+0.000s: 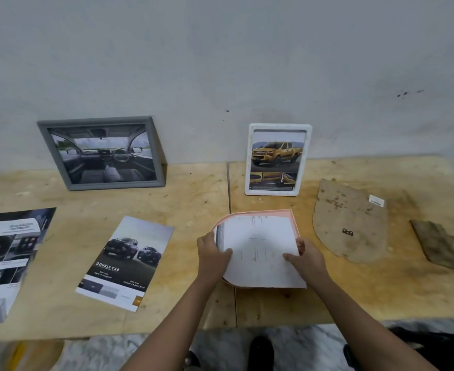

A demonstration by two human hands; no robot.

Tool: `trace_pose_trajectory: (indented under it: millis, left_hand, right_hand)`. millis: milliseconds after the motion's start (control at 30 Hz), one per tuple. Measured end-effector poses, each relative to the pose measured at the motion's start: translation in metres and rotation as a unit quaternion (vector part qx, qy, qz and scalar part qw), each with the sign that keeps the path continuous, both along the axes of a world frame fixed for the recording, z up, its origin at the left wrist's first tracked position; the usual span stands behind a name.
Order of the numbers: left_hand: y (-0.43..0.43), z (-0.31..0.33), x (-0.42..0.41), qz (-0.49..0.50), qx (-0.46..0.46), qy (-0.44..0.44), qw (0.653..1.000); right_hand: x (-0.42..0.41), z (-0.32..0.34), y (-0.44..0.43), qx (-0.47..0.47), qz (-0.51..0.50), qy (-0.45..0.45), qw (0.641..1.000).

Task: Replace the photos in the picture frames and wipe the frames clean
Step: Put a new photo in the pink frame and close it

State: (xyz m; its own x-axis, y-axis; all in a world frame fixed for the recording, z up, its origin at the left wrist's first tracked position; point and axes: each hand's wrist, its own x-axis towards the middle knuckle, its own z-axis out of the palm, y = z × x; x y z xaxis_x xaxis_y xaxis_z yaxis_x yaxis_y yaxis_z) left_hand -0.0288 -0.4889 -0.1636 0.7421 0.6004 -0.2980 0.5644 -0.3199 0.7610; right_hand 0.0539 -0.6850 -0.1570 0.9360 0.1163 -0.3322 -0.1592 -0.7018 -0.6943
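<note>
A pink picture frame point(290, 214) lies face down on the wooden table, with a white sheet of paper point(260, 245) over its back. My left hand point(213, 254) grips the paper's left edge, which curls upward. My right hand point(305, 259) holds its right side, thumb on top. A brown backing board point(350, 218) with a small metal hanger lies to the right. A grey frame point(101, 152) with a car interior photo and a white frame point(278, 159) with a yellow pickup photo lean on the wall. A car brochure page point(125, 263) lies to the left.
Another brochure sheet point(5, 263) lies at the far left of the table point(193, 199). A dirty brown cloth point(441, 245) sits at the far right. A seam runs between two table boards near the middle. The front edge is close to my body.
</note>
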Motion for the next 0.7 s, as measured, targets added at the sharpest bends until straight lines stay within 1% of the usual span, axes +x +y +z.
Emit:
trace_pose_trajectory:
  millis: [67,100,167,233,300,367,467,600,700]
  left_hand:
    - [-0.006,-0.002,-0.005,-0.039,0.079,-0.025,0.996]
    - [-0.007,-0.005,-0.008,-0.068,0.102,-0.027,0.992]
    - [-0.012,-0.008,-0.014,-0.16,0.123,0.009,0.979]
    - [-0.013,-0.015,-0.018,-0.255,0.162,0.065,0.951]
    - [-0.012,-0.019,-0.021,-0.307,0.205,0.096,0.924]
    - [-0.011,-0.022,-0.022,-0.329,0.219,0.117,0.911]
    - [-0.012,-0.024,-0.022,-0.333,0.23,0.12,0.906]
    - [-0.016,-0.023,-0.021,-0.323,0.216,0.12,0.914]
    - [-0.021,-0.017,-0.02,-0.302,0.209,0.125,0.921]
  right_hand:
    - [-0.004,-0.005,0.003,-0.033,0.024,-0.05,0.998]
    - [-0.009,-0.007,0.006,-0.043,0.038,-0.076,0.995]
    - [-0.02,-0.012,0.01,-0.055,0.084,-0.111,0.989]
    - [-0.032,-0.017,0.015,-0.085,0.152,-0.1,0.98]
    - [-0.039,-0.022,0.017,-0.127,0.197,-0.093,0.968]
    - [-0.041,-0.023,0.017,-0.154,0.199,-0.084,0.964]
    - [-0.034,-0.021,0.015,-0.173,0.194,-0.075,0.963]
    - [-0.029,-0.023,0.012,-0.179,0.183,-0.082,0.963]
    - [-0.027,-0.028,0.007,-0.178,0.197,-0.096,0.959]
